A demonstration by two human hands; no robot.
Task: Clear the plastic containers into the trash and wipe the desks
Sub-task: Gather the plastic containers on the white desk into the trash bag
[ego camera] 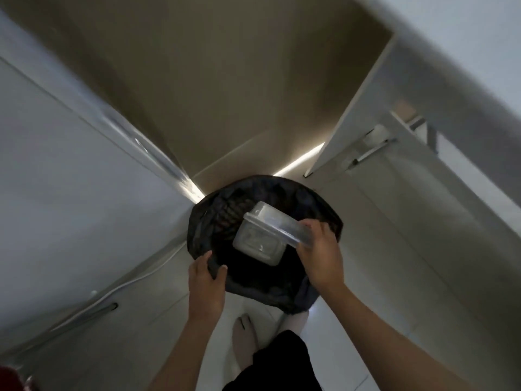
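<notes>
Nearest the camera are the person's dark trouser leg (pixel 282 359) and one foot (pixel 244 334) on the pale tiled floor (pixel 338 348). Above them two bare forearms reach forward. The left hand (pixel 205 280) has its grip curled over the near rim of the black trash bag (pixel 203 230), fingers and thumb pinching the plastic edge. The right hand (pixel 318 255) has its grip closed on one clear plastic container (pixel 265 235), holding it by its right end over the open mouth of the bag.

The container is a single transparent hinged box, rectangular with rounded corners, its lid (pixel 277 221) standing partly open above the tray. Its long axis runs from upper left to lower right, tilted down toward the bag's dark inside. Whether anything is left in it cannot be told.

Beyond the bag a beige wall (pixel 211 80) rises between white panels. At right a white door (pixel 394 179) carries one metal lever handle (pixel 369 152).
</notes>
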